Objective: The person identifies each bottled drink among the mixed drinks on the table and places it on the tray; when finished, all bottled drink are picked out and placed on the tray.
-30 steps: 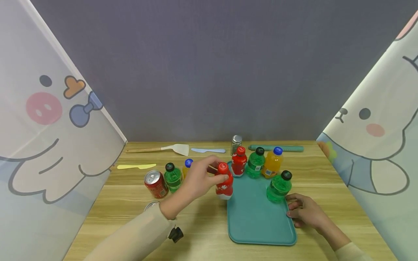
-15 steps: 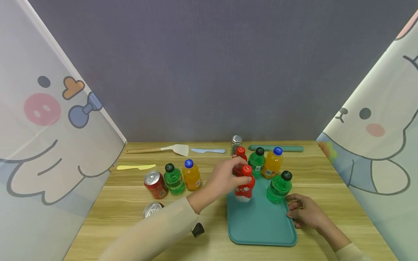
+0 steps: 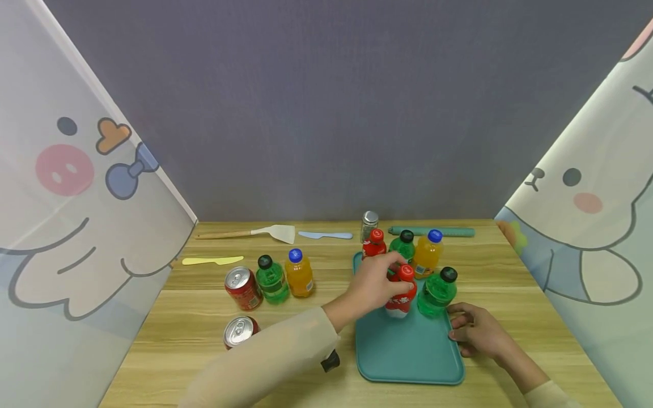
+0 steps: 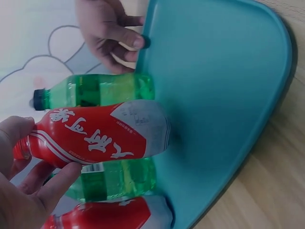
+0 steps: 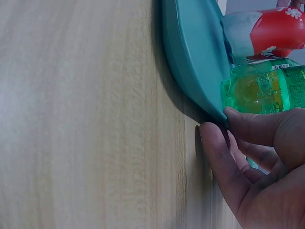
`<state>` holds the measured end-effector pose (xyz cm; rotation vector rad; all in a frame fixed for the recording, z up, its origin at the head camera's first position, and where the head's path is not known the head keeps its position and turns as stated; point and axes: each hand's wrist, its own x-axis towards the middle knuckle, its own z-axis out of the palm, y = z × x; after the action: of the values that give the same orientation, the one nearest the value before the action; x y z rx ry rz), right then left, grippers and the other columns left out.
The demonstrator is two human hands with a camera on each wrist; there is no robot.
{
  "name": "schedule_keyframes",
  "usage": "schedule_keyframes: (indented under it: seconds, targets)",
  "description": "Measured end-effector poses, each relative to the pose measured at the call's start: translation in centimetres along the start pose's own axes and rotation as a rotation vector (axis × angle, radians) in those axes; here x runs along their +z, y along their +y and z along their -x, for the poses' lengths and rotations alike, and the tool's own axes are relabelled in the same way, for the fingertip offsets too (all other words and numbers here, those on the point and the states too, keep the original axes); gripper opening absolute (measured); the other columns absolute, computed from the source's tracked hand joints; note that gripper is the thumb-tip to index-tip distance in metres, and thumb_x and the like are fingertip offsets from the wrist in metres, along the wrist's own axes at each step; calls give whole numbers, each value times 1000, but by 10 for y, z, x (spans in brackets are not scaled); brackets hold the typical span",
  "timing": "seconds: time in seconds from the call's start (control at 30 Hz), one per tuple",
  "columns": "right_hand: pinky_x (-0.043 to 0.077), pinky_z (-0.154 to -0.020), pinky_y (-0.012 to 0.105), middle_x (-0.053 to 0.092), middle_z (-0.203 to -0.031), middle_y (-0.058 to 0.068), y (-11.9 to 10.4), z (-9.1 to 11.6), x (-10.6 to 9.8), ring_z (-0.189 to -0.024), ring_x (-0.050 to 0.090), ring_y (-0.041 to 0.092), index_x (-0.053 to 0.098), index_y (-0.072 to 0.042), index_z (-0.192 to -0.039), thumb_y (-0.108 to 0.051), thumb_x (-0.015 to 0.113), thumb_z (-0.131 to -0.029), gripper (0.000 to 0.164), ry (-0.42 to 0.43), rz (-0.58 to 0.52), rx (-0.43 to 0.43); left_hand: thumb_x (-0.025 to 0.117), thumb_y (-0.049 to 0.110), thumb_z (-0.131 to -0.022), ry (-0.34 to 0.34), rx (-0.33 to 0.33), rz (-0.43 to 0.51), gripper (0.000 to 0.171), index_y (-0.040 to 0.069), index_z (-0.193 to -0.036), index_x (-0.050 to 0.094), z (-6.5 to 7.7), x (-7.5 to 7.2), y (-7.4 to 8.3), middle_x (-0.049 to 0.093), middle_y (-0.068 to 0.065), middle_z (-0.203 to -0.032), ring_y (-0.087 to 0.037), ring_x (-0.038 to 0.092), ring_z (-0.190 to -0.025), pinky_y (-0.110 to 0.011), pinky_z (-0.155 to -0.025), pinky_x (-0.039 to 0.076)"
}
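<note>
Over the teal rectangular plastic tray (image 3: pixel 408 354), our left hand (image 3: pixel 374 280) pinches the nearer red-and-white plastic bottle (image 3: pixel 401 301), which we should settle gently, base flat, while our right hand (image 3: pixel 478 330) pinches the tray's edge.

Left hand (image 3: pixel 376 281) pinches, left forearm (image 3: pixel 283 351) slants inward; right hand (image 3: pixel 479 331) pinches.

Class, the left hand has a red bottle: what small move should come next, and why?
Probably the left hand should settle the red bottle upright on the tray. Its base is over bare tray beside the front green bottle, though whether it already touches is unclear, and the right hand holds the tray's edge.
</note>
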<state>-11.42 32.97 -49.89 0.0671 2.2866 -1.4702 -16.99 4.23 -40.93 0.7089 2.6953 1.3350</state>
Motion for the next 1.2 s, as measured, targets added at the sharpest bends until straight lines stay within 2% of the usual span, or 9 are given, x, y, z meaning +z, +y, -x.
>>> schedule_keyframes:
  seconds: [0.2, 0.4, 0.63, 0.97, 1.2]
  targets:
    - [59, -55, 39, 58, -100, 18, -1, -1, 0, -66, 61, 24, 43, 14, -141, 3, 73, -88, 61, 3, 6, 9, 81, 27, -90, -17, 6, 3, 29, 20, -115, 68, -2, 13, -2, 74, 6, -104, -4, 65, -88, -13, -69, 52]
    - [60, -56, 40, 59, -101, 17, -1, -3, -1, -71, 62, 25, 45, 12, -141, 2, 74, -88, 61, 19, 28, 25, 81, 31, -91, -13, 36, -61, 33, 20, -119, 67, -4, 21, 1, 73, 8, -108, -1, 63, -88, -10, -69, 50]
    - [60, -56, 41, 59, -102, 17, 4, -5, -2, -72, 62, 25, 44, 11, -142, 1, 73, -90, 61, 10, 30, 18, 79, 33, -92, -38, 30, -118, 36, 21, -124, 65, -5, 26, 5, 70, 8, -112, 1, 60, -90, -8, -71, 49]
    - [59, -57, 41, 58, -103, 17, 6, -5, -3, -71, 62, 25, 43, 11, -143, 1, 73, -90, 61, 10, 21, 31, 77, 33, -94, -53, -2, -115, 37, 20, -126, 62, -4, 27, 7, 69, 8, -117, 1, 61, -93, -11, -76, 50]
    - [60, -57, 40, 58, -104, 17, 7, -4, -2, -72, 62, 25, 44, 9, -142, 1, 73, -90, 60, 14, 17, 31, 77, 37, -94, -96, 16, -136, 46, 20, -133, 60, -1, 24, 2, 69, 10, -123, -1, 63, -98, -11, -80, 51]
